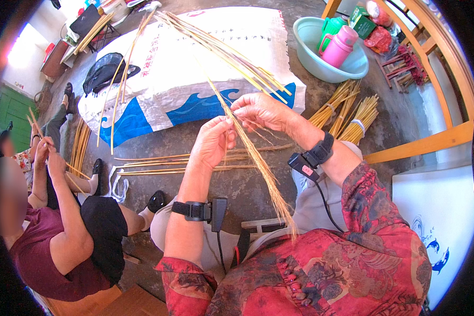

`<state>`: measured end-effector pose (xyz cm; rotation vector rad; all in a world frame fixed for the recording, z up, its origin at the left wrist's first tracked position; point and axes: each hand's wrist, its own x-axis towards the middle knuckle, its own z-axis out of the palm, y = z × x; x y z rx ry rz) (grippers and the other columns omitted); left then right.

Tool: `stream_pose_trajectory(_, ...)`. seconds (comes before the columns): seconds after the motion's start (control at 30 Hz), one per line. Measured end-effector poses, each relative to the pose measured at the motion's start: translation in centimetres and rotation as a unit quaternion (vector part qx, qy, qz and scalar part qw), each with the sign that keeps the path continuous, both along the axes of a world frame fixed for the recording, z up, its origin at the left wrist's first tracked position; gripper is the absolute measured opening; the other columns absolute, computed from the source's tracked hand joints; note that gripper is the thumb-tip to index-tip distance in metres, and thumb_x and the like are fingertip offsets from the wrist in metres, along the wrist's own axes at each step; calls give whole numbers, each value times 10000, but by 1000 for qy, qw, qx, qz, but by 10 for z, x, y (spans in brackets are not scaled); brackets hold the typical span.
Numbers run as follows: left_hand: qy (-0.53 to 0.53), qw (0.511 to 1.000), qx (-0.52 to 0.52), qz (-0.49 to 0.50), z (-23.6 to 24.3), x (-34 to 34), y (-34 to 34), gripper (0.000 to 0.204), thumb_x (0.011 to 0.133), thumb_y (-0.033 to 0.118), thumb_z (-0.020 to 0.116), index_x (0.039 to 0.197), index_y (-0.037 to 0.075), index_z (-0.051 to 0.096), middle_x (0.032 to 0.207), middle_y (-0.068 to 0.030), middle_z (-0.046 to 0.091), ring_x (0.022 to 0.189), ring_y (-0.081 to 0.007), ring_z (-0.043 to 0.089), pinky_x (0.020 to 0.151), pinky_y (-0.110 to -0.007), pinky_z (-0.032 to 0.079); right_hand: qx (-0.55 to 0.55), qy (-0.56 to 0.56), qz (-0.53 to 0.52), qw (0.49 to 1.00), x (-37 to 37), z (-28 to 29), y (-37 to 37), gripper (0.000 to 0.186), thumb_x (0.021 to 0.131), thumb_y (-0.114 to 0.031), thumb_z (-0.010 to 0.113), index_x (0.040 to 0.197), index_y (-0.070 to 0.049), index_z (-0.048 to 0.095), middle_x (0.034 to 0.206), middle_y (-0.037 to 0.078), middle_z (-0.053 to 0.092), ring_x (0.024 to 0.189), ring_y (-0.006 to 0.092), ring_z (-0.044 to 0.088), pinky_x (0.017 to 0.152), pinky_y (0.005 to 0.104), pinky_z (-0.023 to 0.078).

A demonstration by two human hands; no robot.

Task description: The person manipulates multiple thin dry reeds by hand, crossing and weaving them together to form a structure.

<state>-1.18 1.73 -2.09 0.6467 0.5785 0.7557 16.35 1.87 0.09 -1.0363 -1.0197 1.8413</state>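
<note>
Over my lap I hold a dried reed stalk with a feathery, straw-coloured plume, its thin end up and its tuft hanging toward my chest. My left hand is closed, pinching the stalk from the left just below its middle. From the right, my right hand pinches at the same stalk a little higher, with fine strands trailing under its fingers. Both wrists carry black straps with small boxes and cables. Beyond my hands, several long bare stalks lie on a white woven sack with blue wave shapes.
More stalks lie on the floor before me. A pale blue basin holds a pink thermos; tied stalk bundles lie below it. A wooden frame stands right. Seated at left, a co-worker holds stalks.
</note>
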Motion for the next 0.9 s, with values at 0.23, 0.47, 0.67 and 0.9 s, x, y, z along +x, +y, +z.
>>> stream_pose_trajectory(0.23,61,998,10,18,-2,1,4,67,810,118,550,801,57,524,668,-13,544,526,-83,493,448,-219,412,-5,-38,32,999,-1,4,-4,310,736,-137,640,977,2,502,724,27,549,568,71,520,510,207,460)
stream_pose_trajectory(0.47,69,997,23,35,0,3,3,74,788,95,572,760,50,520,649,-31,547,522,-95,506,463,-241,439,-2,-46,34,998,1,4,-5,324,728,-147,637,984,-2,502,740,38,565,591,89,544,543,228,473)
stream_pose_trajectory(0.67,40,999,17,30,-1,1,3,66,784,90,576,770,51,524,672,-32,554,549,-103,514,507,-258,454,-17,-13,30,999,-1,7,-6,365,738,-141,620,1035,4,466,806,83,595,685,140,599,595,276,495)
stream_pose_trajectory(0.9,37,999,28,17,-2,2,3,57,784,95,576,789,54,537,729,-38,575,645,-118,556,608,-278,487,-20,-29,38,999,1,3,-3,363,732,-115,621,1037,7,466,741,52,561,609,99,553,568,259,495)
